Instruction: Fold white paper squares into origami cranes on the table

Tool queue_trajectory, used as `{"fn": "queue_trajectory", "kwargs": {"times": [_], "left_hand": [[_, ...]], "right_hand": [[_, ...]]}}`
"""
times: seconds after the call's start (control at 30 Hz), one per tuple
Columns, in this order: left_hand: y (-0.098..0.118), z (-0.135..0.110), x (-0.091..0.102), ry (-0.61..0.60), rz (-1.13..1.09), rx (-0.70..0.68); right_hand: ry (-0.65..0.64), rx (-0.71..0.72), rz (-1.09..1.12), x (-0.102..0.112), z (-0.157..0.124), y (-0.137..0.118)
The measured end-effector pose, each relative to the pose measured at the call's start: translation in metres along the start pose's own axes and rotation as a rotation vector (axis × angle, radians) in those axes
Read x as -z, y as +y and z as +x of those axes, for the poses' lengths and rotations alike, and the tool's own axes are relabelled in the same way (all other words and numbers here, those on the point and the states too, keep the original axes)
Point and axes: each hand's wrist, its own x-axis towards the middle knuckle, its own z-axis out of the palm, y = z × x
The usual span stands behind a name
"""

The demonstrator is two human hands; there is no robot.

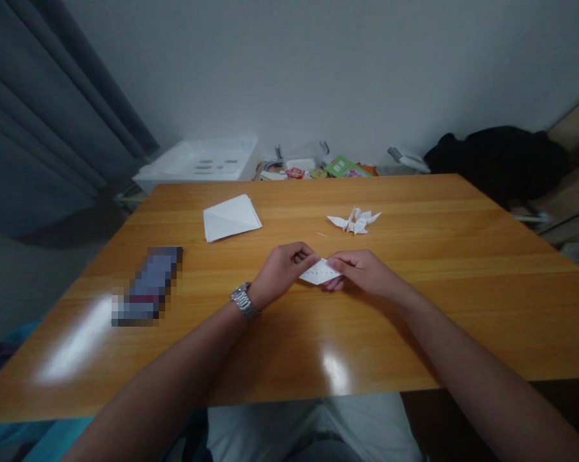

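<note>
The person's left hand (289,266) and right hand (363,271) meet over the middle of the bench (289,346), with a small piece of folded white paper (320,272) between them; the left fingers pinch its left end, thumb on top, and the right fingers pinch its right end, some of them showing beneath it; faint dark marks run across its face; a silvery watch (245,301) circles the left wrist; beyond the right hand sits a folded paper crane (355,222), wings spread, apart from the fingers; a stack of white sheets (231,219) lies farther off to the left; nearer, at the left, rests a dark, pixelated object (149,285), its details hidden.
</note>
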Motion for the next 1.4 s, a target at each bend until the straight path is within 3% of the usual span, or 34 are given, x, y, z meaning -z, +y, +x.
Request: {"fn": "queue_trajectory", "kwargs": {"times": [0.5, 0.63, 0.83, 1.17, 1.4], "left_hand": [[-0.003, 0.002, 0.005, 0.038, -0.035, -0.020], [-0.003, 0.001, 0.004, 0.055, -0.014, -0.015], [0.001, -0.001, -0.005, 0.031, 0.026, -0.030], [-0.006, 0.001, -0.005, 0.046, -0.085, -0.004], [-0.007, 0.001, -0.004, 0.096, -0.192, 0.126]], "right_hand": [[-0.063, -0.009, 0.081, 0.003, 0.002, 0.002], [-0.006, 0.032, 0.051, 0.001, 0.002, 0.005], [0.107, 0.125, -0.292, -0.005, 0.004, 0.001], [0.135, 0.105, -0.250, -0.001, 0.004, 0.004], [0.239, 0.161, -0.318, 0.006, 0.005, -0.004]]}}
